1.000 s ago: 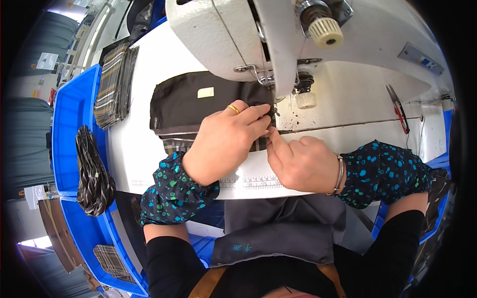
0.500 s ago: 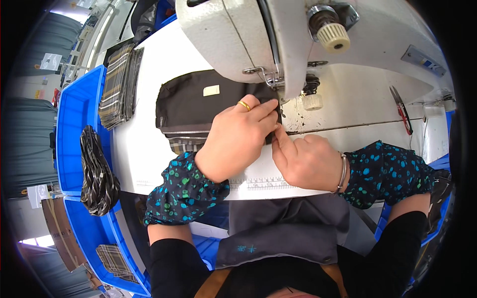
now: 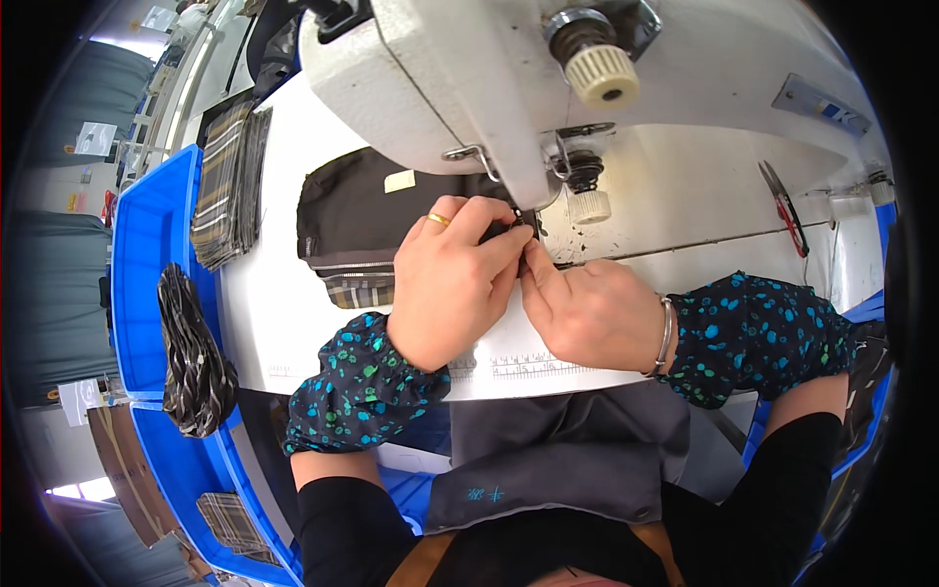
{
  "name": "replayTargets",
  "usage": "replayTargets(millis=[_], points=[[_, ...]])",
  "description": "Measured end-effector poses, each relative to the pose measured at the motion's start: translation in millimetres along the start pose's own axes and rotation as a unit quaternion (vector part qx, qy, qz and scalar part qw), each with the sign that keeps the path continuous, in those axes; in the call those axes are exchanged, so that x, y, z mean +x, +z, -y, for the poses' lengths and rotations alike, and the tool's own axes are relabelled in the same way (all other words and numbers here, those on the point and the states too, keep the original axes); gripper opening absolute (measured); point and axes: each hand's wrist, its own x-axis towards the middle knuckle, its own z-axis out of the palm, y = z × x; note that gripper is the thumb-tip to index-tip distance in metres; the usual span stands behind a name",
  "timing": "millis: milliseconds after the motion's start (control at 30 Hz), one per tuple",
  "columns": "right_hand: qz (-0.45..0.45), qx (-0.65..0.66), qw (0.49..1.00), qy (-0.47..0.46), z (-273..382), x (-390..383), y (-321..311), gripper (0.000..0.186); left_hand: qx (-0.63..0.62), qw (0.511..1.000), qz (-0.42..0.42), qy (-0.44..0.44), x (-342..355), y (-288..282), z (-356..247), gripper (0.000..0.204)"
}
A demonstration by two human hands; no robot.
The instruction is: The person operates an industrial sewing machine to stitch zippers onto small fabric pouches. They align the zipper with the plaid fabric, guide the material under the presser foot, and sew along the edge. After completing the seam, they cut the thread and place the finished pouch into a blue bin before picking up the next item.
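A dark brown fabric piece (image 3: 347,220) lies flat on the sewing table under the head of a white sewing machine (image 3: 440,88). It carries a small pale label (image 3: 399,182), a zipper strip (image 3: 357,267) and a plaid part (image 3: 362,292) along its near side. My left hand (image 3: 455,279), with a ring, presses on the fabric's right end close to the needle area, fingers bent together. My right hand (image 3: 597,308) pinches the fabric's right edge, its fingertips meeting the left ones. The fingers and machine head hide the needle and the held edge.
Red-handled scissors (image 3: 785,210) lie on the table at right. Stacked plaid pieces (image 3: 230,186) sit at the table's left, beside a blue bin (image 3: 156,323) with a dark striped bundle (image 3: 191,352) over its edge. A lower blue bin (image 3: 166,450) holds more plaid pieces (image 3: 235,523).
The view has shifted a little, so the machine appears further left. My left fingers have drawn in closer to my right fingertips. Both hands stay on the fabric's edge.
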Motion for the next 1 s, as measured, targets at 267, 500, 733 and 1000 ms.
replayTargets(millis=[267,500,733,1000], points=[[0.015,0.001,1.000,-0.003,0.5,1.1,-0.4,0.024,0.004,0.999,-0.009,0.052,1.0,3.6,0.4,0.034],[0.008,0.000,1.000,-0.004,-0.2,2.0,-2.1,0.025,-0.001,0.998,0.003,0.059,0.9,3.7,3.0,0.034],[0.003,-0.024,1.000,0.013,0.5,1.9,-1.0,0.026,0.013,0.997,0.010,0.070,1.2,8.6,8.6,0.035],[0.005,-0.019,0.999,0.046,-5.9,3.0,5.0,0.026,0.049,0.997,-0.010,0.057,7.7,18.2,11.9,0.032]])
